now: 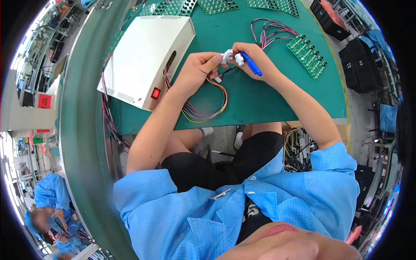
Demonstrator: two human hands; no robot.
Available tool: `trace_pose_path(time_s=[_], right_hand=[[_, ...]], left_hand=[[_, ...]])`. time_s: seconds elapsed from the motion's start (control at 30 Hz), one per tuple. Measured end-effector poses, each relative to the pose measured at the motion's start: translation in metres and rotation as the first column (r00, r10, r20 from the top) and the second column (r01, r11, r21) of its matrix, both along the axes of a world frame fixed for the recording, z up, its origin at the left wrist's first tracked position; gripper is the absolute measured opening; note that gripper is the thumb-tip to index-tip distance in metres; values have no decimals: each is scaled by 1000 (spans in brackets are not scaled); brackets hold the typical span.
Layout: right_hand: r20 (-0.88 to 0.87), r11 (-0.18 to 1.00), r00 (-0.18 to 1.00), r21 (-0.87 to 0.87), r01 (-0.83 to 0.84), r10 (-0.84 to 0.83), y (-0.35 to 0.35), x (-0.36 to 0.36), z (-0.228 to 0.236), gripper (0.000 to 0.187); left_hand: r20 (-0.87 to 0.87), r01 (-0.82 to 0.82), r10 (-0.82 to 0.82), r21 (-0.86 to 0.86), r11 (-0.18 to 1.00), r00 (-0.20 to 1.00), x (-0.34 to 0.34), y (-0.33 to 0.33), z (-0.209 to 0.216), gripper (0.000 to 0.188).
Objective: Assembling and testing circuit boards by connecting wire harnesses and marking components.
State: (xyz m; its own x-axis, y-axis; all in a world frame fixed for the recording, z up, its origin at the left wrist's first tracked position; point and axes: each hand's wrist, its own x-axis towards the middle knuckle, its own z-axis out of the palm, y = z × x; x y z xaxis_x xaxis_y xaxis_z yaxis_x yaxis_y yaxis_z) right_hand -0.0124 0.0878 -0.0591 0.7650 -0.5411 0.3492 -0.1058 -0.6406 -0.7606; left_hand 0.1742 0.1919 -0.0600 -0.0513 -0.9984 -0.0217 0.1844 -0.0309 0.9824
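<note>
My left hand point(200, 70) is closed, pinching a white plastic connector point(226, 56) between thumb and fingers. Close beside it, my right hand point(256, 58) grips a second white connector point(239, 60), and a blue pen point(252, 64) is tucked in the same hand. Whether the two connectors touch is too small to tell. Below my left hand, a loop of multicoloured wires point(224, 97) runs from a white metal box point(145, 52) with a red rocker switch point(155, 93). A small white plug point(218, 79) on dark wires hangs under my hands.
A green circuit board panel point(308, 56) with red and black wires point(271, 28) lies right of my hands on the green mat point(260, 104). More green boards point(216, 6) line the far edge. Black crates point(362, 65) stand at the right. Another person point(52, 195) sits at lower left.
</note>
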Motion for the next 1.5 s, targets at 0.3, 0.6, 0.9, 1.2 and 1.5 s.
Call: trace_pose_path(time_s=[0.3, 0.6, 0.9, 1.2, 1.5], right_hand=[[181, 988, 978, -131, -84, 107, 1, -7, 0, 21], [73, 941, 941, -97, -323, 330, 23, -16, 2, 26], [13, 929, 933, -101, -357, 360, 22, -20, 2, 26], [88, 937, 938, -138, -321, 334, 21, -21, 0, 16], [111, 935, 936, -158, -316, 335, 20, -18, -1, 18]], left_hand=[[308, -105, 138, -122, 987, 941, -9, -3, 32, 25], [959, 516, 214, -282, 809, 187, -113, -119, 107, 46], [978, 804, -193, 53, 592, 78, -180, -221, 62, 97], [989, 784, -52, -78, 616, 139, -171, -195, 55, 84], [989, 815, 133, -132, 564, 68, -173, -188, 61, 88]])
